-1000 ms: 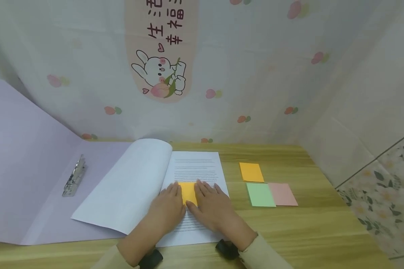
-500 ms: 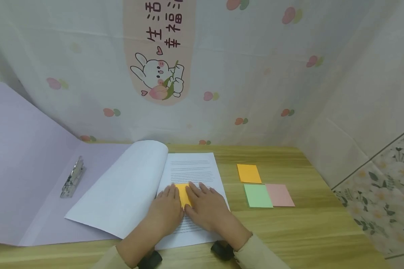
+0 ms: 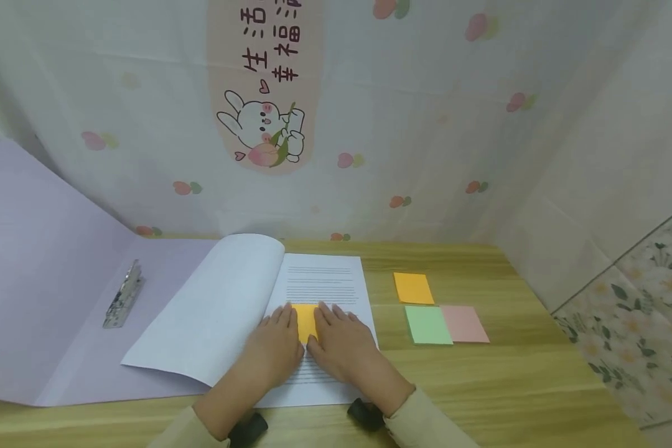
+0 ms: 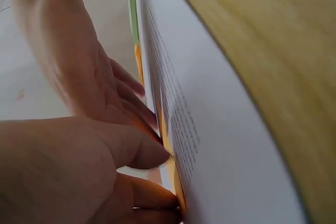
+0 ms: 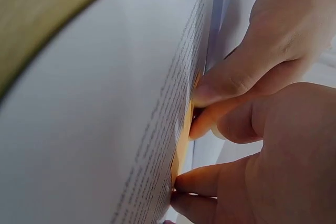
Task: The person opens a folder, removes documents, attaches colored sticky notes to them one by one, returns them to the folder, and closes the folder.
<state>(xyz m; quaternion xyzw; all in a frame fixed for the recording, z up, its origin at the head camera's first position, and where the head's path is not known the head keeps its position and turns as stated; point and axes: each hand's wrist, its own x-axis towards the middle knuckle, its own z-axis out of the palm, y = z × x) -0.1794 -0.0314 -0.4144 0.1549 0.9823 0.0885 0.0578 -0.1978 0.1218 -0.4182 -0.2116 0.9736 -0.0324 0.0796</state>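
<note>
An orange sticky note [image 3: 307,323] lies on the middle of a printed page [image 3: 322,277], which is the right side of an open stack of papers. My left hand [image 3: 273,345] rests flat with straight fingers along the note's left edge. On the opposite edge, the fingers of my right hand [image 3: 344,344] lie extended in the same way. Only a strip of the note shows between them in the head view. Both wrist views look low across the page, with fingertips right at the note [image 5: 182,145] and its surface close to the paper.
Turned-over white sheets [image 3: 207,311] curl to the left over an open lilac folder [image 3: 162,261] with a clear clip [image 3: 124,295]. An orange pad [image 3: 413,288], a green pad [image 3: 428,325] and a pink pad [image 3: 466,324] lie on the wooden table [image 3: 481,386] at right.
Both hands stay on the note, with the strip between them a little narrower than one second ago. The head view has shifted slightly; the pads and folder have not moved.
</note>
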